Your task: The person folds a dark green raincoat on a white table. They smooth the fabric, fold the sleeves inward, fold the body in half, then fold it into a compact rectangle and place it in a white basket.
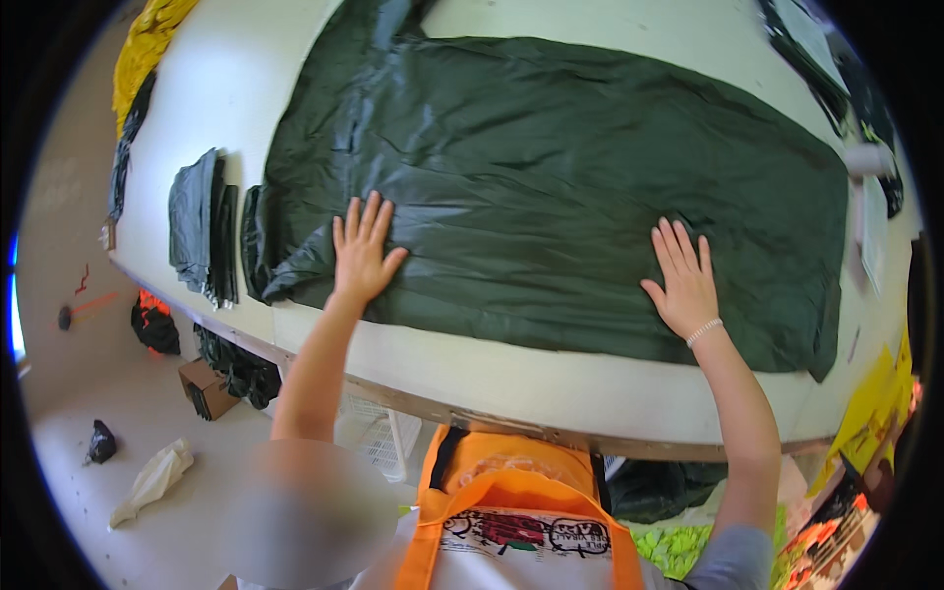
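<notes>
A large dark green garment (pixel 551 147) of thin, slightly shiny fabric is spread over the white table (pixel 472 379). It looks like a raincoat, with a sleeve-like part reaching up past the top of the view. My left hand (pixel 364 256) presses flat on its left part, fingers spread. Toward its right end lies my right hand (pixel 681 280), palm down on the fabric with the fingers stretched out; a beaded bracelet circles that wrist. Small wrinkles run across the cloth between the hands. Neither hand grips anything.
Folded dark pieces (pixel 200 226) lie left of the garment. Yellow material (pixel 147 54) hangs at the far left corner. A white cylindrical object (pixel 869 160) sits at the right edge. Below the table stand a cardboard box (pixel 206 386) and a white plastic basket (pixel 379 438).
</notes>
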{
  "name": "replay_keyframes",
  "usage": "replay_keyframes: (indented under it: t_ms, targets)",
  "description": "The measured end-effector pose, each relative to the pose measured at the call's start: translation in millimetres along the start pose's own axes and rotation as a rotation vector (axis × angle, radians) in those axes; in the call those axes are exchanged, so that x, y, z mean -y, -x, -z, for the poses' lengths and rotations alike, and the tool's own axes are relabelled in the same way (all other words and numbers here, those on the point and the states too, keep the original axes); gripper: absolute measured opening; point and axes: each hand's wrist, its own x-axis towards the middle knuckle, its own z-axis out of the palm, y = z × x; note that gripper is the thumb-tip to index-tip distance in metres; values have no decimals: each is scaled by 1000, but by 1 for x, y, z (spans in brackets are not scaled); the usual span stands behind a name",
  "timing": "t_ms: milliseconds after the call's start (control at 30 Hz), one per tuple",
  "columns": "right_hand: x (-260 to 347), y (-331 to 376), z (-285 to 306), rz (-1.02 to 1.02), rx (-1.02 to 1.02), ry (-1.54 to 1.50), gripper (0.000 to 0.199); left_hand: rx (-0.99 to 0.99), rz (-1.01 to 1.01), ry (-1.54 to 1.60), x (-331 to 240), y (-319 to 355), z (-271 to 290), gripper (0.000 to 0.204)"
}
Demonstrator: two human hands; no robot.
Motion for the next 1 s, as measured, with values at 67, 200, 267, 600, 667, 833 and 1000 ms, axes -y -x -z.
replay_keyframes:
  t_ms: [67,200,267,600,667,833,1000]
  targets:
    - [-3,-8,5,17,23,-111,62,5,-9,63,4,-5,-1,75]
    - [-53,-57,28,69,-287,-155,15,-205,-44,179,43,-56,21,78]
    - [-89,-106,39,-15,-353,8,17,-313,19,251,81,-123,16,80]
    - [-198,-214,47,-298,34,461,98,65,564,8,188,-338,32,126]
    - [-224,-211,38,-247,74,417,101,70,440,310,210,-348,15,110]
    - [-236,-223,58,-356,86,250,51,12,455,-76,153,-327,40,52]
    - [-199,-129,129,-272,-160,447,27,-544,409,10,160,-232,88,45]
